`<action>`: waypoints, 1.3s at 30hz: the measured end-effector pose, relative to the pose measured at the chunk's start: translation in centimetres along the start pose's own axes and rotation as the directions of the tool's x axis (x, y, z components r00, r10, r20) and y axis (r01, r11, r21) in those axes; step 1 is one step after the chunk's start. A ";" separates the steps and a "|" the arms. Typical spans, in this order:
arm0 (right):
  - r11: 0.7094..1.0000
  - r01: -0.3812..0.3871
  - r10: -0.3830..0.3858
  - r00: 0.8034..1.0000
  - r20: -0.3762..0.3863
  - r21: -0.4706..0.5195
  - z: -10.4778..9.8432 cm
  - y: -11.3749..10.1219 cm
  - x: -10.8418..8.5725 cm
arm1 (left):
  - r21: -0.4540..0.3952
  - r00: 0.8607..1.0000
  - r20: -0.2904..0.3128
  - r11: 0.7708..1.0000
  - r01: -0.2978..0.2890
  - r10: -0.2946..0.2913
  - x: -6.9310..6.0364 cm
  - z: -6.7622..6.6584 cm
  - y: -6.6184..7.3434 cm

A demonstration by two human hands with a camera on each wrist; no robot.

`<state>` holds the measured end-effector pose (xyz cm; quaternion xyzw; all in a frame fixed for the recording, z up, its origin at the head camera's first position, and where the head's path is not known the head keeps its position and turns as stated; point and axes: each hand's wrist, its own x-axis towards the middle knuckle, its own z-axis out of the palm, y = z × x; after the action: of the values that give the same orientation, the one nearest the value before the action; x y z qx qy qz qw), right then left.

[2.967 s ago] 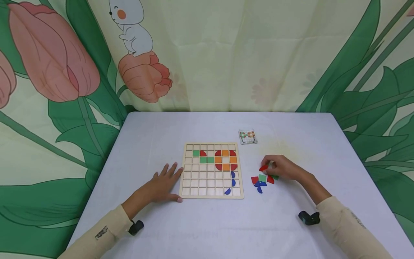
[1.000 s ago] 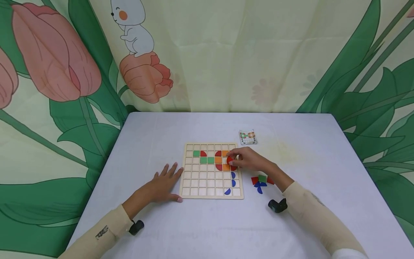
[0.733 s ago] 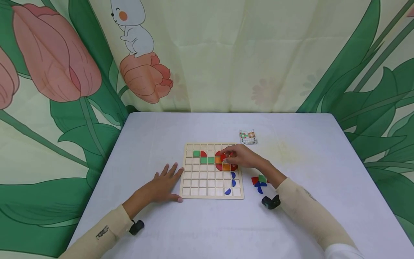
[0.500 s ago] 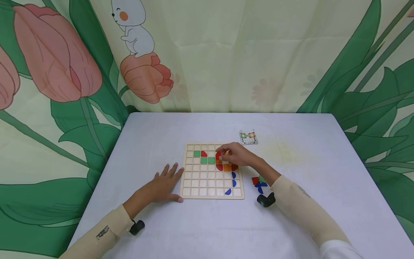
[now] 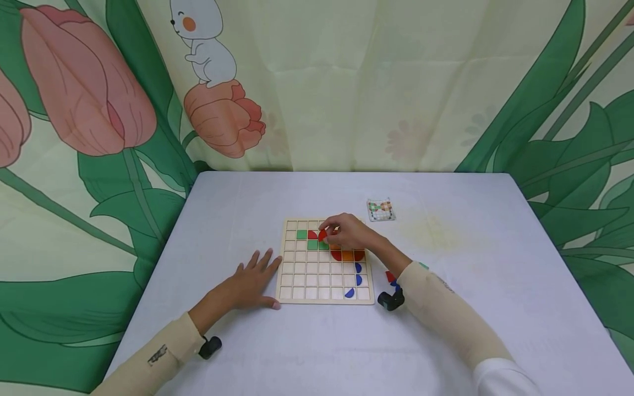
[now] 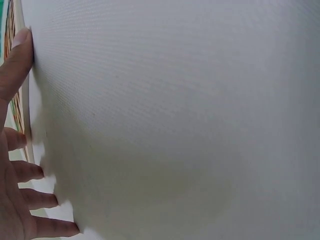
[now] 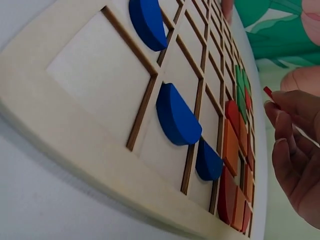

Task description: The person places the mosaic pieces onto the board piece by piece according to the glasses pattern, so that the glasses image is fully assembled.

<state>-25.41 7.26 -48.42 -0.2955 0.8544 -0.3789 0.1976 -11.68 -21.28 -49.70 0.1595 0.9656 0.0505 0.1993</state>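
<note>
My right hand [image 5: 349,231] is over the upper part of a wooden grid board [image 5: 307,279], pinching a red rounded tile [image 5: 322,235] between thumb and fingertips. In the right wrist view the red tile is held edge-on above the board. Just left of it lie green square tiles [image 5: 301,235] and a red quarter-round tile [image 5: 312,235]. Orange and red tiles [image 5: 348,256] sit under and beside this hand, partly hidden. Several blue half-round tiles [image 7: 177,117] lie in cells at the lower right. My left hand [image 5: 250,281] rests with fingers spread, touching the board's left edge.
Loose tiles [image 5: 390,276] lie right of the board, mostly covered by the right sleeve [image 5: 446,308]. A small pattern card [image 5: 381,209] lies behind the board's right corner. White cloth covers the table [image 5: 238,352]; a printed curtain [image 5: 327,110] hangs behind it.
My right hand has lifted the red tile from the loose pile and carried it left across the board, past the orange and red ring, to the green squares. The left hand has stayed put.
</note>
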 end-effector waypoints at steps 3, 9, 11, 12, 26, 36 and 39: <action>1.000 0.016 -0.016 1.000 0.013 0.008 0.2 -0.3 0.7 | -0.001 1.000 0.007 1.000 0.005 -0.005 0.0 0.0 0.0; 1.000 0.012 -0.012 1.000 0.021 0.008 0.8 -1.0 2.0 | 0.004 1.000 0.016 1.000 0.006 -0.007 0.0 -0.2 0.1; 1.000 0.012 -0.013 1.000 0.025 0.009 1.0 -1.2 2.4 | 0.009 1.000 0.016 1.000 0.005 -0.005 0.1 -0.1 0.0; 1.000 0.012 -0.012 1.000 0.026 0.010 1.1 -1.3 2.6 | 0.012 1.000 0.016 1.000 0.005 -0.005 0.1 0.0 0.0; 1.000 0.000 0.000 1.000 0.013 -0.014 2.6 -2.1 4.9 | 0.028 1.000 0.008 1.000 -0.011 0.010 0.0 0.0 -0.2; 0.987 -0.067 0.064 0.998 -0.027 -0.144 3.9 -3.2 6.0 | 0.022 1.000 0.005 1.000 -0.023 0.022 -0.3 -0.3 -0.1; 0.982 -0.071 0.066 0.997 -0.030 -0.176 4.1 -3.5 6.2 | 0.024 1.000 0.007 0.999 -0.021 0.021 -0.3 -0.3 -0.1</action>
<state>-26.53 -0.87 -49.05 -0.2778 0.8967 -0.2979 0.1732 -11.60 -21.51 -49.35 0.1722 0.9637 0.0404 0.1999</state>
